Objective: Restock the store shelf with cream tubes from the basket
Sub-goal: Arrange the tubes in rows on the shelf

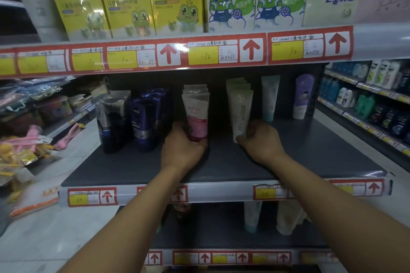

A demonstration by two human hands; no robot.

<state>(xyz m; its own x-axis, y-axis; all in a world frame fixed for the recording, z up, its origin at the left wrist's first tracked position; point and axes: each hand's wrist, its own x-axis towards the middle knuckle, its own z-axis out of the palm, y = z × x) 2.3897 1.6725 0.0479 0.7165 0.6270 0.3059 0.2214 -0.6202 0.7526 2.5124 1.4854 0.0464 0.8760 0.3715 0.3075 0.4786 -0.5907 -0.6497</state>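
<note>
On the dark middle shelf (221, 168) stand rows of upright cream tubes. My left hand (182, 150) grips the bottom of the front pink-and-white Softto tube (196, 115), which heads a short row. My right hand (261, 142) holds the bottom of the front white-and-green tube (240, 111), also at the head of a row. Both tubes stand cap-down on the shelf. No basket is in view.
Left of my hands stand dark blue Nivea tubes (144, 122) and black-and-silver tubes (113, 122). A teal tube (269, 97) and a purple tube (302, 97) stand at the back right. Boxed creams (175, 2) fill the shelf above. More tubes (253, 217) stand on the shelf below.
</note>
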